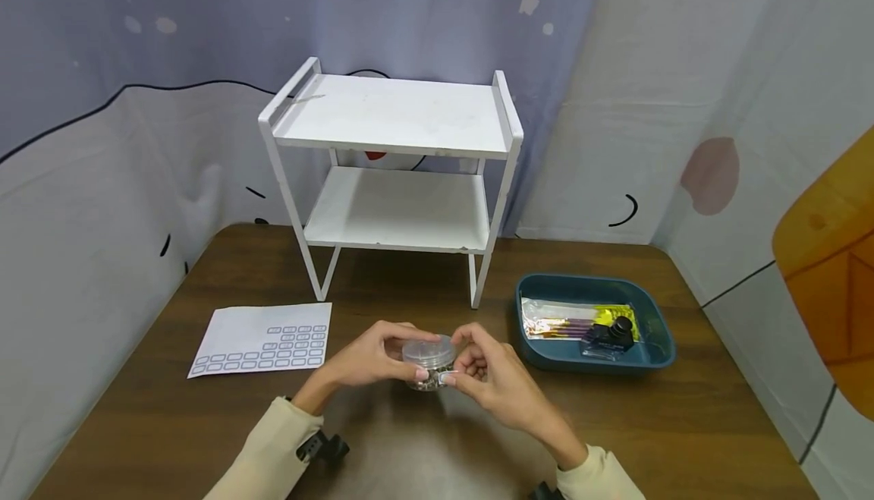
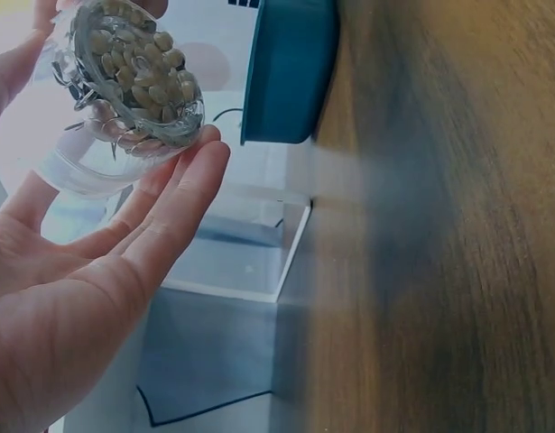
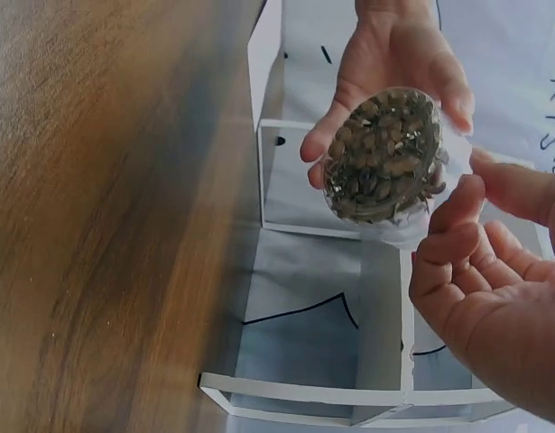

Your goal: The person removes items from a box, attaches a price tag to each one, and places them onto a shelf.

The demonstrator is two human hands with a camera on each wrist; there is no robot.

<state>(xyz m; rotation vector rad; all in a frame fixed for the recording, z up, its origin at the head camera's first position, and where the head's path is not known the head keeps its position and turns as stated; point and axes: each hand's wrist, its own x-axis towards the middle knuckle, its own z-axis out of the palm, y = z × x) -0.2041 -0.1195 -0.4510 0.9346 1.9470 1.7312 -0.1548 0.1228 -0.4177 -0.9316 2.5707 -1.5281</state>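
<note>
A small clear round jar (image 1: 426,354) with a transparent lid is held up off the table, and metal thumbtacks (image 3: 376,162) fill its lower part. My left hand (image 1: 372,356) grips the jar from the left, fingers behind and thumb at the front. At the jar's right side, my right hand (image 1: 501,386) pinches a small white label (image 1: 447,377) with a blue border between thumb and index finger, against or very near the jar wall. From below, the left wrist view shows the tack-filled jar base (image 2: 137,86). The right hand's other fingers curl toward its palm.
On the left of the wooden table (image 1: 171,432) lies a white sheet of blue-bordered labels (image 1: 246,325). A white two-tier shelf (image 1: 403,208) stands at the back. To the right is a teal bin (image 1: 587,363) holding packaged items (image 1: 563,322) and a small black object (image 1: 611,333).
</note>
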